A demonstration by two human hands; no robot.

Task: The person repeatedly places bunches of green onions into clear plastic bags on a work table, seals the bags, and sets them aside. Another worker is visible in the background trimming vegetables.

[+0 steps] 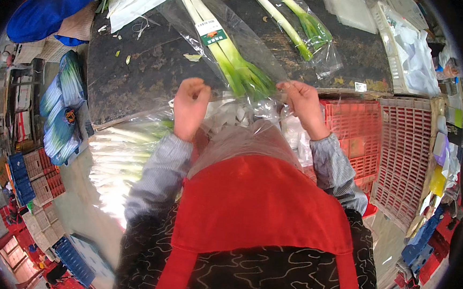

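Two leeks, banded with a green and white label that bears writing, lie in a clear plastic bag on the dark worktop. Their green ends point towards me. My right hand pinches the near right corner of this bag, by the leaf tips. To the left of the leaves is my left hand, its fingers curled in towards the thumb; whether it grips the thin film cannot be made out. Farther back on the right lies another bagged leek bundle.
Many bagged leeks are piled low at my left. Red crates and a pale crate stand at the right, below a white basket of plastic. A person's blue sleeve reaches in near white paper with trimmings.
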